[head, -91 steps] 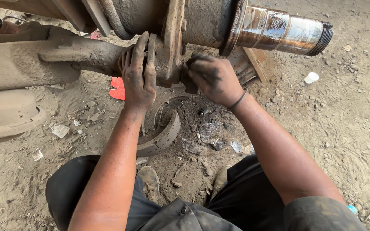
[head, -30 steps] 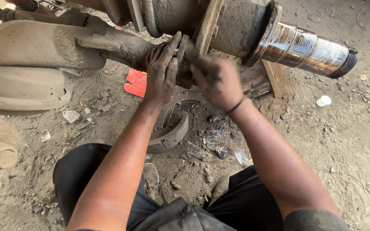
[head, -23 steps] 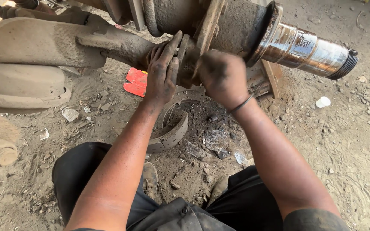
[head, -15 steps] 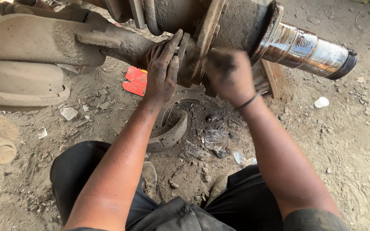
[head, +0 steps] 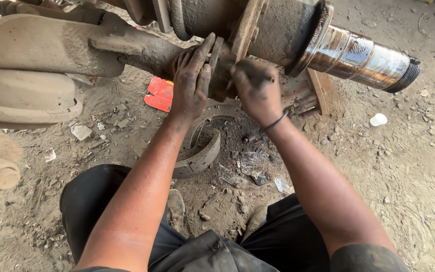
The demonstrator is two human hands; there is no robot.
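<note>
A dirt-caked axle housing runs across the top, ending in a shiny bare spindle at the right. My left hand lies flat against the grimy bracket under the housing, fingers spread upward. My right hand is closed on a small dark part at that same bracket, just right of the left hand; what it grips is hidden by the fingers. A curved brake shoe lies on the ground below both hands.
A large dusty arm and a round chamber sit at the left. A red scrap, a white cap and loose debris lie on the dirt. My knees and feet are at the bottom.
My right hand has shifted slightly up and left against the bracket, twisting at the wrist. The left hand keeps its flat hold. The camera has drifted a little.
</note>
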